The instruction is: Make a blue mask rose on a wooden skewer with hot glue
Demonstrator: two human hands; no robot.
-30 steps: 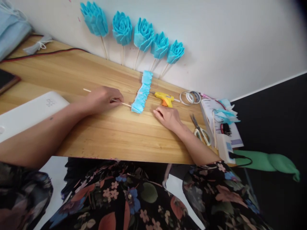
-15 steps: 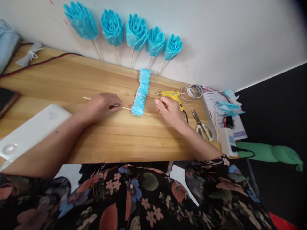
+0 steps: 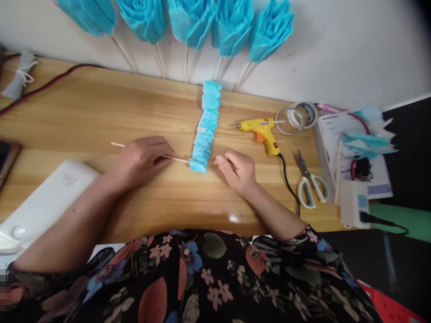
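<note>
My left hand (image 3: pixel 146 159) is closed around a thin wooden stick (image 3: pixel 180 159), whose other end pokes out behind the knuckles. The stick's tip meets the near end of a blue pleated fabric strip (image 3: pixel 206 125), which lies lengthwise away from me on the table. To the right of that end, a small gap away from the strip, is my right hand (image 3: pixel 235 170). Its fingers are curled in with the thumb against them, and nothing shows in them. Beyond my right hand lies a yellow glue gun (image 3: pixel 264 130), its nozzle pointing left.
Several blue fabric flowers (image 3: pixel 193 22) on sticks lean against the wall. Scissors (image 3: pixel 311 181), tape rolls (image 3: pixel 303 115) and a white power socket block (image 3: pixel 353 206) are on the right. A white power bank (image 3: pixel 43 202) lies beside my left forearm on the wooden table (image 3: pixel 151 107).
The view has come closer and tipped down, so everything looks larger. My right hand has come nearer to the strip's near end. My left hand keeps hold of the stick.
</note>
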